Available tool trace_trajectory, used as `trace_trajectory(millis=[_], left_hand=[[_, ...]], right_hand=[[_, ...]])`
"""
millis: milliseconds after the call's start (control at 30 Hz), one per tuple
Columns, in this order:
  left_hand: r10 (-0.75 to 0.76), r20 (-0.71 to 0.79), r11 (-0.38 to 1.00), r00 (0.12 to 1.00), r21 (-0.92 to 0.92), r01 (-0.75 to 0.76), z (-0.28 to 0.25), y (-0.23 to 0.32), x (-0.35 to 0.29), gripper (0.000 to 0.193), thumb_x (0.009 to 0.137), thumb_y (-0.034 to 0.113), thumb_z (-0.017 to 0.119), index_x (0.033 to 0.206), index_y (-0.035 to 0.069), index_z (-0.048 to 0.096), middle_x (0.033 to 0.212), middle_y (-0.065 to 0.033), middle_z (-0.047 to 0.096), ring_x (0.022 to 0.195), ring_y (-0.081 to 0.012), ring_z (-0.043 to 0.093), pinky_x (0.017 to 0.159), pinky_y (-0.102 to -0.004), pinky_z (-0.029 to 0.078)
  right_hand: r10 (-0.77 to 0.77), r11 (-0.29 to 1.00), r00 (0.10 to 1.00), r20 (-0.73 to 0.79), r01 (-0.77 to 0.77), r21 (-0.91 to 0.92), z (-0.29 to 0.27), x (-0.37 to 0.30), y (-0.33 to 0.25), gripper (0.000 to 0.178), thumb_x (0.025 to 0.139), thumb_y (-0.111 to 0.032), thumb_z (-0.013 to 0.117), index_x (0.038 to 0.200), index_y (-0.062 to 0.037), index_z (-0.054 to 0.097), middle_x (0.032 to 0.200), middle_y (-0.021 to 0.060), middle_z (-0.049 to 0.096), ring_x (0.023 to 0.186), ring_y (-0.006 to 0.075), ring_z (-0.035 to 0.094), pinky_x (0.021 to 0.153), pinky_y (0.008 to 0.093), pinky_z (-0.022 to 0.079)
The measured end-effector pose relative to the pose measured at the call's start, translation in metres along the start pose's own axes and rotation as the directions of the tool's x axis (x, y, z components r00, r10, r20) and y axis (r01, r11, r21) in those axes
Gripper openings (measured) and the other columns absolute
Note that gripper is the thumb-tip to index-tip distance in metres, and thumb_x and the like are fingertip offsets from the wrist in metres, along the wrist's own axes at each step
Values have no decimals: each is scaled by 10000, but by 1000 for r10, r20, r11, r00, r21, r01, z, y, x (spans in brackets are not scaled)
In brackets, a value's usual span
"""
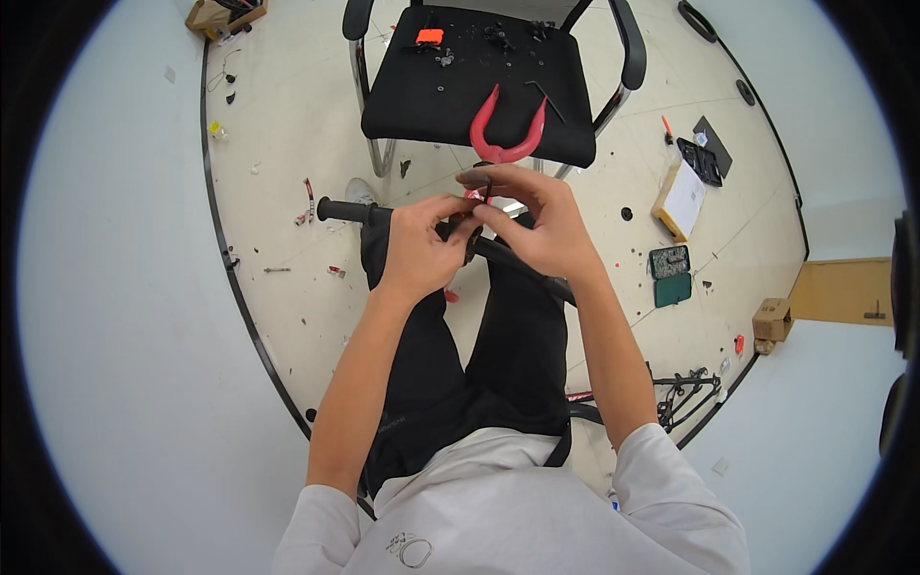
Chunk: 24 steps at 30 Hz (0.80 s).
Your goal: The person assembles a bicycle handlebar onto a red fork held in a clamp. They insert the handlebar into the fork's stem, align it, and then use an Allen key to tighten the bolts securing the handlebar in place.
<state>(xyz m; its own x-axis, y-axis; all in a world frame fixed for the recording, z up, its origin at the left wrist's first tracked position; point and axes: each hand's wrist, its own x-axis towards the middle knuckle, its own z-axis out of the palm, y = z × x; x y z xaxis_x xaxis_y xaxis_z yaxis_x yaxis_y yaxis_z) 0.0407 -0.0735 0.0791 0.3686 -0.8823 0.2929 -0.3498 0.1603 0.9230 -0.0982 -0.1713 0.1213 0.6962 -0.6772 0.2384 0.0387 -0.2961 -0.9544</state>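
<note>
A black handlebar [517,255] lies across my thighs, with a black rubber grip [342,210] at its left end. From its middle a red two-legged bicycle fork [502,153] points away from me, its legs over the front of the chair seat. Both my hands meet at the joint between bar and fork. My left hand [427,240] is closed, its fingertips pinched at the joint on something too small to make out. Beside it, my right hand [537,216] curls its fingers and thumb around a thin dark rod [488,189]. The fingers partly cover the joint.
Ahead stands a black chair [412,110] bearing small dark parts, an orange piece [429,37] and a hex key [546,101]. On the floor to the right are a white-topped box [681,199] and a green case [671,276]. A bicycle frame [685,393] lies lower right.
</note>
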Motion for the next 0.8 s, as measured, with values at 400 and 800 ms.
trace_trajectory(millis=[400, 800], left_hand=[[-43, -22, 999, 999, 4, 43, 0, 4, -3, 159, 792, -1, 745, 951, -17, 739, 844, -123, 711, 690, -219, 679, 641, -295, 518], [37, -36, 999, 999, 38, -36, 0, 1, -1, 156, 782, 11, 763, 936, -11, 746, 853, -131, 710, 794, -239, 683, 618, -309, 512]], right_hand=[[84, 990, 996, -26, -86, -114, -5, 3, 4, 239, 769, -115, 795, 938, 46, 743, 872, 99, 745, 828, 149, 700, 775, 284, 541], [66, 997, 998, 15, -66, -49, -3, 6, 1, 187, 829, -81, 734, 958, 55, 739, 878, 103, 750, 827, 157, 708, 765, 284, 544]])
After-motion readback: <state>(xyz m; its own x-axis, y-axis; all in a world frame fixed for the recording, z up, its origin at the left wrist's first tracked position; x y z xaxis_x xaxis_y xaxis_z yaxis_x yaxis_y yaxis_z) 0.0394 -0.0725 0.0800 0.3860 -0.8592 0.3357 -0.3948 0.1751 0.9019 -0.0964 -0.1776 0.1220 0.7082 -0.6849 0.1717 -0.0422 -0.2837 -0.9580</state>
